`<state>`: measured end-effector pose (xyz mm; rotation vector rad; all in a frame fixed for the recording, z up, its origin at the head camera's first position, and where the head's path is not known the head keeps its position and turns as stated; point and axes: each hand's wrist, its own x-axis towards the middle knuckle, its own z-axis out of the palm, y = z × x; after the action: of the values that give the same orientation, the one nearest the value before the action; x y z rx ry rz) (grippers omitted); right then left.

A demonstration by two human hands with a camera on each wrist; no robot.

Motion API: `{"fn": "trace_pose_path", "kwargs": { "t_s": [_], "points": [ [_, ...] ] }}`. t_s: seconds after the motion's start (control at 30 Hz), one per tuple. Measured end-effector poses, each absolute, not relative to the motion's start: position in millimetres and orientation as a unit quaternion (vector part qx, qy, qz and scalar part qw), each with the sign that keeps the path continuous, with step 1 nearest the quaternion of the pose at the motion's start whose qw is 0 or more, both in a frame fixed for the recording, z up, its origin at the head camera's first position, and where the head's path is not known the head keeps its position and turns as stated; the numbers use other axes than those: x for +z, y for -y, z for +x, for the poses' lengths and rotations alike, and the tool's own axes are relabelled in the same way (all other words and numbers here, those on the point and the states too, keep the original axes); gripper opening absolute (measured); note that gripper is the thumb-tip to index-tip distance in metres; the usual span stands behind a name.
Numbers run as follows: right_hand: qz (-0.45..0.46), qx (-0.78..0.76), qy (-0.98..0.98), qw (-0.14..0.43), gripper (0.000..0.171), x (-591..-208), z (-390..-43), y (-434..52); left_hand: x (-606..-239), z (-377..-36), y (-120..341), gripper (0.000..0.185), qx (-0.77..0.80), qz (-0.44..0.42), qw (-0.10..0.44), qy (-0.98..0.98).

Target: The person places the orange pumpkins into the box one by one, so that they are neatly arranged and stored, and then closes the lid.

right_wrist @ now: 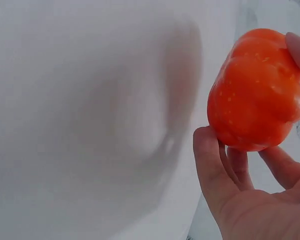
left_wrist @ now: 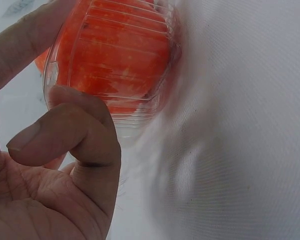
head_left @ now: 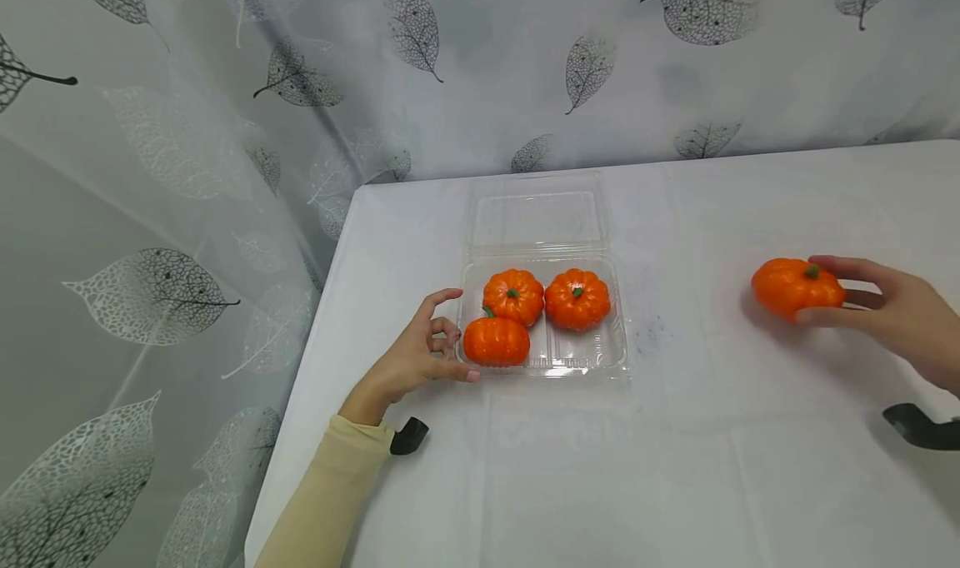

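A clear plastic clamshell container (head_left: 617,360) stands with its lid (head_left: 536,216) folded back. Three small orange toy pumpkins sit inside: one at the back left (head_left: 513,296), one at the right (head_left: 577,299) and one at the front left (head_left: 495,341). My left hand (head_left: 416,351) holds the container by its left side, thumb at the front corner and a bent finger against the ribbed wall (left_wrist: 132,117). Far to the right, my right hand (head_left: 888,310) grips another toy pumpkin (right_wrist: 260,95) between thumb and fingers, above its shadow on the cloth.
A white cloth covers the table (head_left: 600,476). Behind and to the left hangs a curtain (head_left: 480,68) with a leaf print. A dark curved piece (head_left: 408,436) shows beneath the left wrist, and a similar one (head_left: 918,428) below the right.
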<state>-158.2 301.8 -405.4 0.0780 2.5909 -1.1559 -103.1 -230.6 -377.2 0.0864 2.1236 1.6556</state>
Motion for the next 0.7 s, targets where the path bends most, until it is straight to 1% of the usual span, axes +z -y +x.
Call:
{"fn": "trace_pose_path", "kwargs": {
  "t_s": [0.13,0.3,0.5,0.7],
  "points": [
    [-0.004,-0.413,-0.895,0.171,0.078,-396,-155,-286,-377,-103,231,0.102,0.602,0.029,0.222,-0.767],
    [-0.056,-0.424,-0.885,0.183,0.070,-383,-149,-265,-377,-102,230,0.102,0.603,0.027,0.221,-0.766],
    [-0.111,-0.480,-0.845,0.207,0.058,-367,-138,-233,-377,-102,230,0.102,0.605,0.026,0.220,-0.764],
    [-0.150,-0.526,-0.810,0.211,0.050,-356,-130,-205,-377,-102,230,0.104,0.609,0.028,0.220,-0.762]
  ]
}}
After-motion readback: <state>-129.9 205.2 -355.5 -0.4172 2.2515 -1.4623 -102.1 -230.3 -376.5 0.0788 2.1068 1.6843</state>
